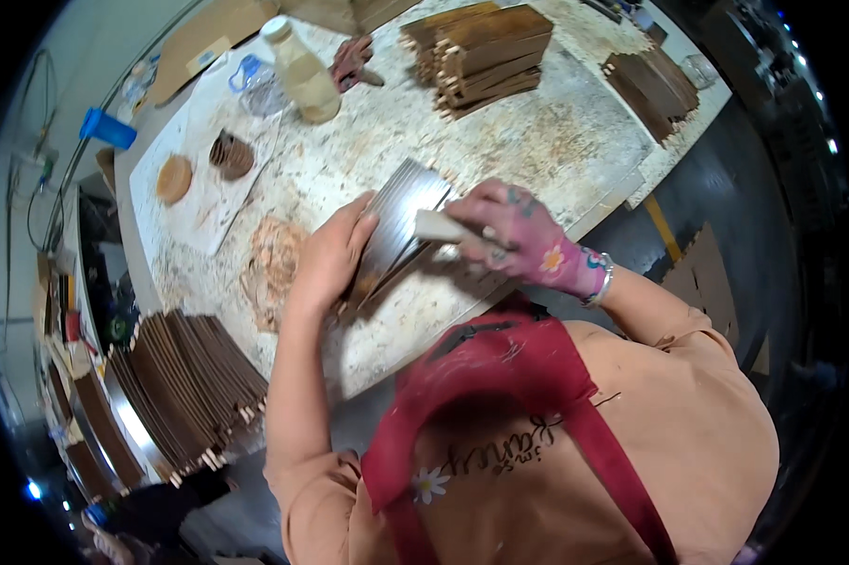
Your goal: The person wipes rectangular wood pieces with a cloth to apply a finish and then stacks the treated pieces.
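Note:
A dark brown, ribbed panel lies tilted in front of me, its grooved top shining under the light. My bare left hand is closed on its left edge, thumb near the top face. In a pink flowered glove, my right hand grips a pale, flat, blunt-ended piece. That piece reaches over the panel's right edge; whether it presses on the surface I cannot tell. A crumpled tan heap, perhaps cloth or shavings, sits left of my left hand.
Brown panels are stacked at the back, at far right and at lower left. A white-capped bottle, a clear jug, a reddish rag, a brown roll and a yellowish disc stand on the stained table.

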`<state>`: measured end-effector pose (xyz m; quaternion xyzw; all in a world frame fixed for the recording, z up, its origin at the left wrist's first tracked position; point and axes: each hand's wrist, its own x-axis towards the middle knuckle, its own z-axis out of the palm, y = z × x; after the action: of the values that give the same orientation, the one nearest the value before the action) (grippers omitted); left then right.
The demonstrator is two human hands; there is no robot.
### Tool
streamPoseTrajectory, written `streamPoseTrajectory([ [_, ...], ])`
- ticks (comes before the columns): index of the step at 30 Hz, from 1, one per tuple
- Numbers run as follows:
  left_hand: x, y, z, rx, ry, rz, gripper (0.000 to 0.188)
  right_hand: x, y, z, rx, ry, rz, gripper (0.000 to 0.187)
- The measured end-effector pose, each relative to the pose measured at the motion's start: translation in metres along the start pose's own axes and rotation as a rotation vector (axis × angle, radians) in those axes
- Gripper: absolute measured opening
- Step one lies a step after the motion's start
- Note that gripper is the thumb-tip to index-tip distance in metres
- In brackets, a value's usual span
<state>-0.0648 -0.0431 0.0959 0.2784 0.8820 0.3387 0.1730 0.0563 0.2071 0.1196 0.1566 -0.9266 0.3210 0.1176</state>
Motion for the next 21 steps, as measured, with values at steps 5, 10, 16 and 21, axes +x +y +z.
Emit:
streamPoseTrajectory([
  [5,0.009,-0.013,-0.002,-0.128,-0.123,-0.047,0.048,0.026,-0.038,0.055,-0.126,-0.216,-0.496,0.036],
  [10,0.003,-0.007,-0.005,-0.127,-0.116,-0.135,0.051,0.033,-0.020,0.061,-0.222,-0.099,-0.590,0.036],
  [16,0.005,-0.006,-0.005,-0.160,-0.137,-0.074,0.050,0.016,0.060,-0.019,-0.506,0.050,-0.310,0.034],
  [21,0.006,-0.007,-0.008,-0.047,-0.117,-0.049,0.047,0.013,0.052,-0.035,-0.340,0.121,-0.075,0.041],
])
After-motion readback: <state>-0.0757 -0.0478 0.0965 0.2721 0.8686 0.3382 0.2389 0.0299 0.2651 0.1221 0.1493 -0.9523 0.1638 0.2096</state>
